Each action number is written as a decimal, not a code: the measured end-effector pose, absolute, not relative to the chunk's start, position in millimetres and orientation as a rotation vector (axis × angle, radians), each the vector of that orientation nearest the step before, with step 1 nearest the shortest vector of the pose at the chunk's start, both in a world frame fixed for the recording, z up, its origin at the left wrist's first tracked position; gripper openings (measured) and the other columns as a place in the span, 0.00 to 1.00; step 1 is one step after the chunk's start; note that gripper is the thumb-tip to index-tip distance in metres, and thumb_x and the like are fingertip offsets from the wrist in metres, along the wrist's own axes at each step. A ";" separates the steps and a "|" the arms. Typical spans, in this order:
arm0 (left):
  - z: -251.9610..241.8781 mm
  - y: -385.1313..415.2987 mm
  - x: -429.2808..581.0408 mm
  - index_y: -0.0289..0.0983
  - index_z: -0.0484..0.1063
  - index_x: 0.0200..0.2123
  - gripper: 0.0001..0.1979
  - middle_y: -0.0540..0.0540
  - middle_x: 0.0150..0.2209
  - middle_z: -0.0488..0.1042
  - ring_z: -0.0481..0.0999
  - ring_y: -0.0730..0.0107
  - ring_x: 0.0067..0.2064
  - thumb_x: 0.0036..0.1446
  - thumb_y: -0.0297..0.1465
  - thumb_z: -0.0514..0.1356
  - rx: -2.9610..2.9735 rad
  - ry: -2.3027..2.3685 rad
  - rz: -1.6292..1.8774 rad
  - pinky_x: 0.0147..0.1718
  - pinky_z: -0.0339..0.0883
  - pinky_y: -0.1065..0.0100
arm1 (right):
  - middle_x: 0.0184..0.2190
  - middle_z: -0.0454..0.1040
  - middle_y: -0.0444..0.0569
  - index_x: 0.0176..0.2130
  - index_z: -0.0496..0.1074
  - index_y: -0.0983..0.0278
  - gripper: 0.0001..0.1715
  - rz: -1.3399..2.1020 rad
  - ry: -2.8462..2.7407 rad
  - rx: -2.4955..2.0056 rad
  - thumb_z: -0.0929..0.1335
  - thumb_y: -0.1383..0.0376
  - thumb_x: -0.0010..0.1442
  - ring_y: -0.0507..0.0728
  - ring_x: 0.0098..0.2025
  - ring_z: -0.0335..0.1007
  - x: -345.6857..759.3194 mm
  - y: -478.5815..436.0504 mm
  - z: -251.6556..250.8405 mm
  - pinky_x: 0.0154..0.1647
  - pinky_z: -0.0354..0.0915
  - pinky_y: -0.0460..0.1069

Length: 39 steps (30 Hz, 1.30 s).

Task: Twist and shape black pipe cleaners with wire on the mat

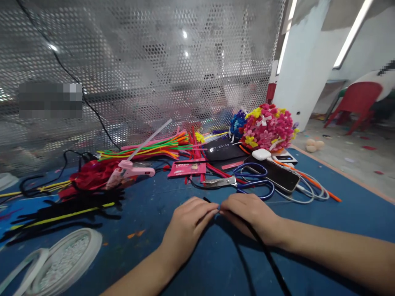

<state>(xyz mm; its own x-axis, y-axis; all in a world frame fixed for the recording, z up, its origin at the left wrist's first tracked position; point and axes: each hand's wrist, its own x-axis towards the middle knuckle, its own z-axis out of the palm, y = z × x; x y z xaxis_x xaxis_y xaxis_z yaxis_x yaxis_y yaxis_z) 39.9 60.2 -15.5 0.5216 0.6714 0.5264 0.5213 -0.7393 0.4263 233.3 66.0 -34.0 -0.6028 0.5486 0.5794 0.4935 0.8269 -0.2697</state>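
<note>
My left hand [188,224] and my right hand [256,216] meet above the blue table, fingertips nearly touching. Both pinch a black pipe cleaner [271,263]. One short end pokes out beyond my left fingers; the long part runs under my right palm toward the lower edge of the view. Just past my hands lie scissors [236,181] with blue handles, blades pointing left. A heap of black pipe cleaners [77,205], with a yellow one [70,214] across it, is off to the left.
A pink glue gun [132,169], colourful pipe cleaners [154,146] and a pink packet [187,167] lie toward the back. On the right are a phone [282,176], cables and a flower bouquet [268,127]. A round white container [66,259] stands front left. Perforated metal panel [138,74] behind.
</note>
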 end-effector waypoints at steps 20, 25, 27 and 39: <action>-22.8 62.8 35.1 0.37 0.66 0.48 0.13 0.45 0.40 0.75 0.75 0.69 0.42 0.62 0.25 0.49 2.798 0.841 0.885 0.39 0.71 0.68 | 0.24 0.69 0.48 0.33 0.66 0.66 0.14 0.122 -2.321 -0.764 0.55 0.67 0.66 0.52 0.26 0.62 235.2 65.2 -32.6 0.27 0.58 0.46; -22.5 62.2 34.5 0.39 0.66 0.48 0.13 0.46 0.41 0.75 0.76 0.71 0.42 0.62 0.25 0.50 2.770 0.849 0.911 0.38 0.71 0.72 | 0.24 0.69 0.47 0.34 0.66 0.66 0.14 0.127 -2.302 -0.736 0.55 0.66 0.66 0.51 0.25 0.62 234.6 63.8 -31.3 0.26 0.57 0.45; -23.2 61.9 34.1 0.38 0.66 0.48 0.12 0.46 0.40 0.76 0.76 0.71 0.41 0.61 0.26 0.52 2.773 0.848 0.924 0.38 0.71 0.72 | 0.24 0.69 0.47 0.34 0.66 0.65 0.15 0.112 -2.295 -0.720 0.55 0.66 0.66 0.51 0.25 0.61 234.5 63.4 -31.2 0.26 0.56 0.45; -15.7 56.9 41.7 0.36 0.70 0.38 0.08 0.47 0.33 0.77 0.76 0.71 0.34 0.59 0.28 0.52 2.836 1.005 0.999 0.33 0.69 0.71 | 0.25 0.70 0.48 0.34 0.66 0.65 0.13 0.128 -2.286 -0.713 0.56 0.67 0.65 0.52 0.26 0.64 234.9 64.2 -32.2 0.27 0.58 0.45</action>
<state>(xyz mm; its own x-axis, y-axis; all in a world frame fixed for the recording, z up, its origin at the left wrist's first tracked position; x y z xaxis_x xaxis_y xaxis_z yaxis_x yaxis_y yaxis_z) 41.7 56.9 -15.7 0.6006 0.5580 0.5726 0.5759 -0.7987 0.1743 234.9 64.2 -32.2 -0.5827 0.5281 0.6177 0.4561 0.8416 -0.2894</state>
